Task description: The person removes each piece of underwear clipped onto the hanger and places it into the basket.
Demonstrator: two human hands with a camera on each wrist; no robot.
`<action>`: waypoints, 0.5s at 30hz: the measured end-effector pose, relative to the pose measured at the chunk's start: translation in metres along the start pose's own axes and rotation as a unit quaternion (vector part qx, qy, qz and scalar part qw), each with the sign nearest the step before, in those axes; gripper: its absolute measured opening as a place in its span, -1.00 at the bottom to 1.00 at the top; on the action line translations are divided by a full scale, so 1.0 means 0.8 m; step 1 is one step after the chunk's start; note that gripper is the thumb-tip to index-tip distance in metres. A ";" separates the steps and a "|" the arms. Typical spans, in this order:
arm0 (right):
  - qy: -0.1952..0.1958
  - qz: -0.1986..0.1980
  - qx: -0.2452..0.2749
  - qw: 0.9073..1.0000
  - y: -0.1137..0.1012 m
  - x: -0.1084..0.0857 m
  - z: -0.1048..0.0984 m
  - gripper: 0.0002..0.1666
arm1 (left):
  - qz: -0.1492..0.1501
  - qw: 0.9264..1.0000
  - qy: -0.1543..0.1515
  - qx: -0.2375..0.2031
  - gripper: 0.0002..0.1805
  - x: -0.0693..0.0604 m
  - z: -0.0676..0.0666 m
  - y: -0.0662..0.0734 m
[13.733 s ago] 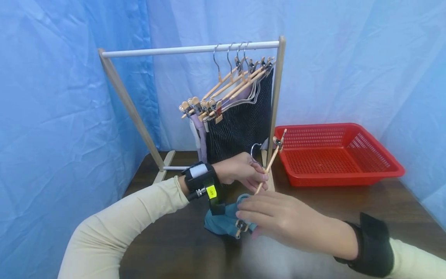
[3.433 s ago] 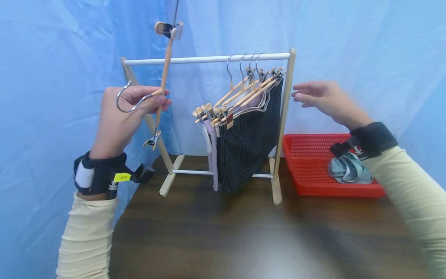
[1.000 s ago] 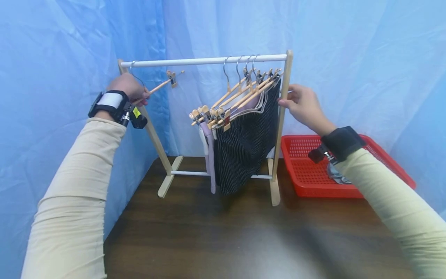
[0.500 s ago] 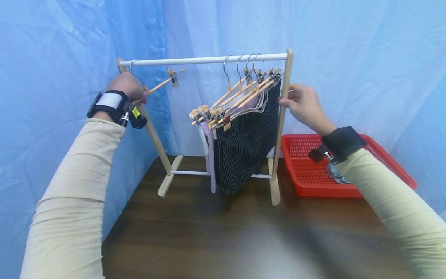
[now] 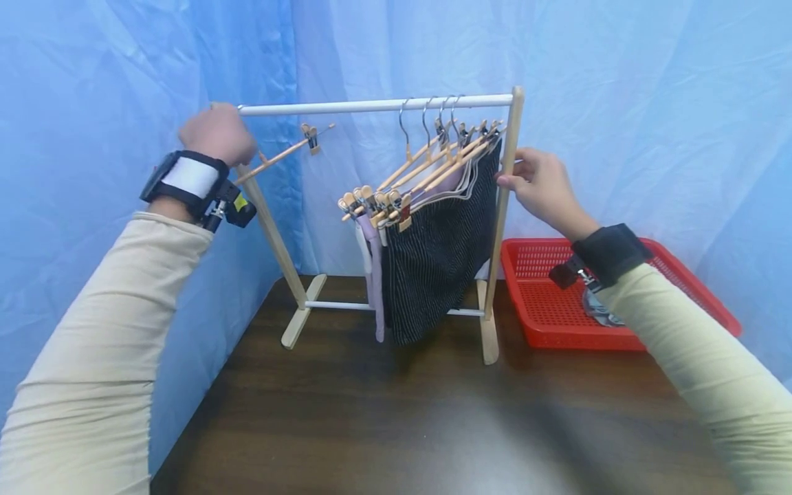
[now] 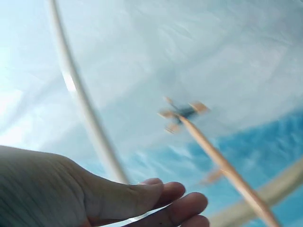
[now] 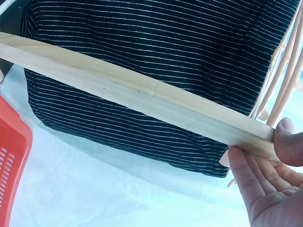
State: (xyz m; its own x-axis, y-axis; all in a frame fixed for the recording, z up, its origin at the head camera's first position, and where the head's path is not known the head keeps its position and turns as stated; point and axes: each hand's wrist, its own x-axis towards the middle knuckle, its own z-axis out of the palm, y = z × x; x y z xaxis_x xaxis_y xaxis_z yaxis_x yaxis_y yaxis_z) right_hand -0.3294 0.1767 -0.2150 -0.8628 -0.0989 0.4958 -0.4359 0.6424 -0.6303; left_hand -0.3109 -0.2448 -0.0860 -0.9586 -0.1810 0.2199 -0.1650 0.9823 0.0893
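Observation:
At the left end of the white rod [image 5: 346,107], my left hand [image 5: 218,135] curls around it; in the left wrist view, the rod [image 6: 90,111] runs in behind the thumb of the left hand [image 6: 142,201]. A bare wooden clip hanger [image 5: 281,156] hangs just below and right of that hand, its hook hidden. My right hand [image 5: 544,189] pinches the rack's right post [image 5: 502,206], thumb on one side and fingers on the other, as the right wrist view shows with the hand [image 7: 270,184] at the post [image 7: 142,94].
Several hangers [image 5: 427,161] hang near the rod's right end, with black striped cloth [image 5: 439,254] and lilac cloth [image 5: 375,282] below. Right of the rack, a red basket [image 5: 581,339] holds grey-green cloth [image 5: 597,311], partly behind the right arm. The brown table [image 5: 396,419] lies in front.
My left hand has moved up from the bare hanger's bar to the rod's left end. The hanger was held before and now hangs out of its grip. My right hand stays on the post.

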 end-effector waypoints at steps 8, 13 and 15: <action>0.000 0.007 -0.004 1.000 0.001 -0.001 -0.001 -0.57 | 0.120 0.989 0.038 -0.082 -0.63 -0.051 -0.033 0.057; -0.002 0.003 0.002 1.000 0.000 0.001 -0.001 -0.56 | 0.150 0.971 0.033 -0.183 -0.62 -0.078 -0.045 0.103; -0.003 0.006 0.001 1.000 -0.001 0.001 -0.001 -0.56 | 0.162 0.961 0.021 -0.222 -0.62 -0.086 -0.046 0.121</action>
State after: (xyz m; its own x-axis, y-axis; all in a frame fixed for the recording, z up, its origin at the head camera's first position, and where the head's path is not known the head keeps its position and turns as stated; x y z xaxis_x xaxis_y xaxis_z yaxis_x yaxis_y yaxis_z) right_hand -0.3295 0.1769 -0.2138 -0.8694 -0.0965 0.4846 -0.4264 0.6418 -0.6373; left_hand -0.2525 -0.1391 -0.0570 -0.9309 0.1198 0.3450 0.2652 0.8712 0.4131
